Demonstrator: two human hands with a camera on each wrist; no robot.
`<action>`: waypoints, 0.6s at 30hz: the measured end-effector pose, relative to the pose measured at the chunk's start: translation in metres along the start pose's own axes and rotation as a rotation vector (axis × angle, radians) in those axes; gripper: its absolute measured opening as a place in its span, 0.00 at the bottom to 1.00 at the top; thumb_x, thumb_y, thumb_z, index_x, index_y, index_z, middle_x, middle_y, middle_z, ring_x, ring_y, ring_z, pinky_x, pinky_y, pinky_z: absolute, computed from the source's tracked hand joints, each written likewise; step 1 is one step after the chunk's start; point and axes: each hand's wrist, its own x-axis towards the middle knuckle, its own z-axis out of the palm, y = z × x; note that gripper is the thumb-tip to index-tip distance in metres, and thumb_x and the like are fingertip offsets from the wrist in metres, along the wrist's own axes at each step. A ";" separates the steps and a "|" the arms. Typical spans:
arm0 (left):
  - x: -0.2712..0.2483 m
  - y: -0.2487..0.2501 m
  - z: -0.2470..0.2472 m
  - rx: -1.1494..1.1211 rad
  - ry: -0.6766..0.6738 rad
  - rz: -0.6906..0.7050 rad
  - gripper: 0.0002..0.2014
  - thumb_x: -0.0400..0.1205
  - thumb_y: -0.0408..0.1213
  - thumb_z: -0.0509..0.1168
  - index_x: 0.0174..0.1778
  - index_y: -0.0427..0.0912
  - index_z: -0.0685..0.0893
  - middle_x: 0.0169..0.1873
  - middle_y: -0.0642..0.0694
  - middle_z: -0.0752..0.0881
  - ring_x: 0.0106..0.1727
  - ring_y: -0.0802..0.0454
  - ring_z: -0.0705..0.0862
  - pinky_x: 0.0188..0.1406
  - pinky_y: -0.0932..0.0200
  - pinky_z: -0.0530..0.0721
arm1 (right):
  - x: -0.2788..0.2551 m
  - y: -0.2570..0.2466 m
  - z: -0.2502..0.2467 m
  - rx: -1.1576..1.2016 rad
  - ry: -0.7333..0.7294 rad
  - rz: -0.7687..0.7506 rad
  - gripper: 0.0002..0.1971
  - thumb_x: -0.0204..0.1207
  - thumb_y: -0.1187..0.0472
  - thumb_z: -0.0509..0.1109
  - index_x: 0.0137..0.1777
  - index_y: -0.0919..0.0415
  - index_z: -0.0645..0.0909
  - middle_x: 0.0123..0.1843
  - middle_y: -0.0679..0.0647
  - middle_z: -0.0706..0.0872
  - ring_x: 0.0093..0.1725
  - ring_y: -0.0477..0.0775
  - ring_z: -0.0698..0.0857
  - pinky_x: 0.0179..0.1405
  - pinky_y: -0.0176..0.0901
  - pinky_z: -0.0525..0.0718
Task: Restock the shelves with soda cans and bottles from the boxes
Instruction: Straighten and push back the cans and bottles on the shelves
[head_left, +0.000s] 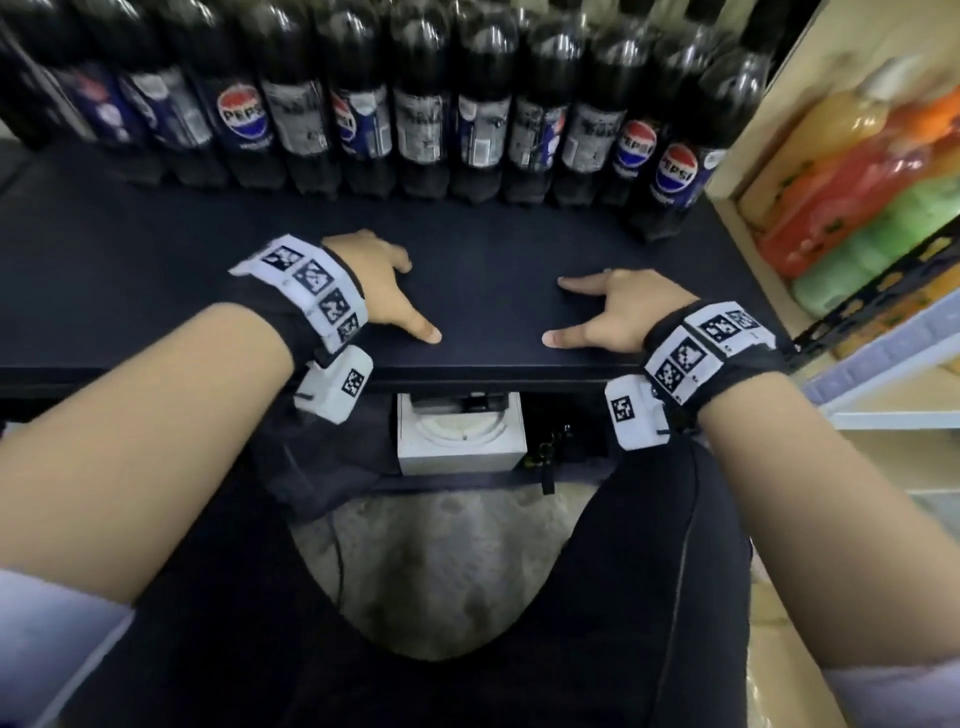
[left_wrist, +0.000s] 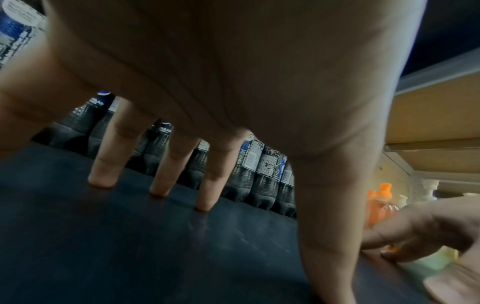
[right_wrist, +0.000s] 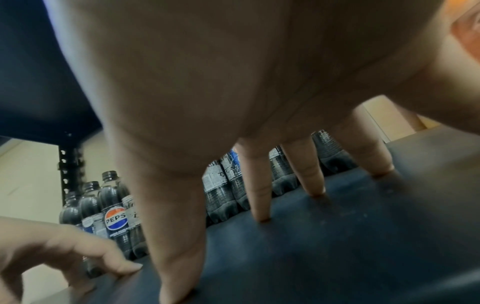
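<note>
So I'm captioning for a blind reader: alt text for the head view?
Both hands, left and right, rest fingertips-down on a dark shelf, holding nothing. A row of cola bottles stands along its back.

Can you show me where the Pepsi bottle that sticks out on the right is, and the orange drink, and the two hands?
Pepsi bottle (head_left: 675, 176): head view, on its round logo.
Orange drink (head_left: 852, 171): head view, on the bottle's side.
Left hand (head_left: 374, 283): head view, back of the hand.
Right hand (head_left: 618, 312): head view, back of the hand.
</note>
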 end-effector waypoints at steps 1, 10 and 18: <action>0.000 0.001 -0.001 -0.003 -0.008 0.000 0.55 0.64 0.74 0.74 0.85 0.53 0.66 0.81 0.41 0.67 0.78 0.40 0.72 0.74 0.50 0.75 | -0.001 -0.001 -0.001 0.007 -0.010 -0.004 0.46 0.64 0.24 0.74 0.83 0.34 0.66 0.86 0.50 0.68 0.83 0.56 0.68 0.79 0.47 0.68; -0.006 0.004 -0.005 -0.063 0.008 0.031 0.51 0.64 0.68 0.79 0.77 0.41 0.76 0.73 0.42 0.80 0.70 0.42 0.81 0.68 0.50 0.80 | -0.009 -0.027 -0.021 -0.056 -0.115 0.059 0.44 0.69 0.32 0.77 0.84 0.40 0.67 0.87 0.51 0.65 0.83 0.58 0.68 0.75 0.47 0.70; -0.013 0.008 -0.007 -0.055 0.031 0.051 0.52 0.57 0.73 0.79 0.68 0.38 0.82 0.61 0.40 0.86 0.59 0.40 0.86 0.63 0.45 0.85 | -0.008 -0.033 -0.018 -0.092 -0.099 0.087 0.43 0.73 0.35 0.75 0.86 0.45 0.65 0.87 0.51 0.65 0.83 0.57 0.67 0.76 0.46 0.68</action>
